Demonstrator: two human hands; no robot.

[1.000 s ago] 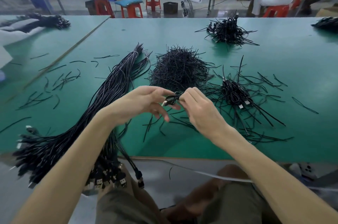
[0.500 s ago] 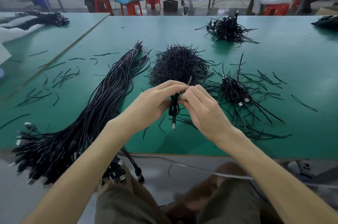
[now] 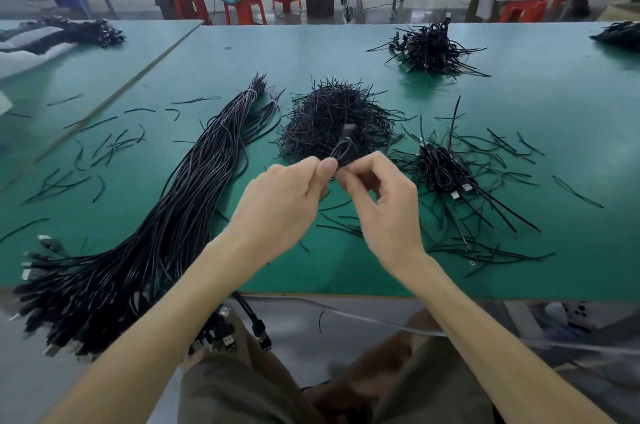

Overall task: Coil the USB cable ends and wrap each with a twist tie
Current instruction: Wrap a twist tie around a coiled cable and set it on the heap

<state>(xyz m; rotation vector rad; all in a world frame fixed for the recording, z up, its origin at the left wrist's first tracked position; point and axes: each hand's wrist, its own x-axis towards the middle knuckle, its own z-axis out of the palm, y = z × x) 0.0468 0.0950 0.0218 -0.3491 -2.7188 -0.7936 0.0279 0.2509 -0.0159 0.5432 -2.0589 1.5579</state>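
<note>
Flipped upward since a moment ago, the cable coil (image 3: 346, 151) is pinched by left hand (image 3: 284, 209) and right hand (image 3: 388, 209) over the worktop (image 3: 571, 105); twist tie probably buried between fingers (image 3: 327, 166), too blurry. Front edge has room.

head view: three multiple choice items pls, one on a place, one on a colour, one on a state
1. Where is the twist tie pile relative to the uncoiled cable bundle? A) left B) right C) underneath
2. The table top is: A) green B) red C) white
3. The left hand and right hand are: A) flat on the table B) pinching the coiled cable C) hanging empty

B, the pile sits right of the bundle; A, the bare surface is green; B, both hands' fingertips meet on the coil.
</note>
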